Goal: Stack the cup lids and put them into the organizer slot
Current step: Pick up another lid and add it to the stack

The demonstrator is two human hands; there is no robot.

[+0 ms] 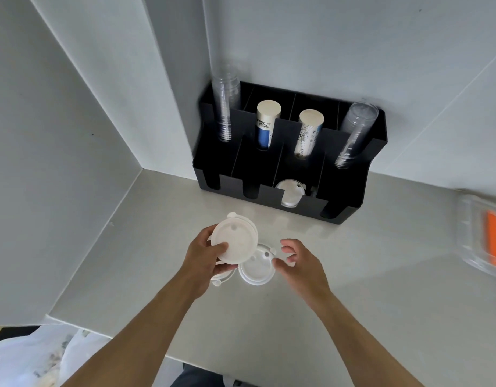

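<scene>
The left hand (206, 254) grips a small stack of round white plastic lids (234, 241) by its rim above the pale worktop (380, 275). The right hand (295, 261), fingers loosely spread and empty, hovers beside 1 loose lid (256, 268). They look light, thin and slippery; edge grips suit them.

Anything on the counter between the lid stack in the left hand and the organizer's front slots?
Head view: bare countertop between the held lid stack in the left hand and the black organizer. Loose lids sit nearer, by the right hand.
</scene>
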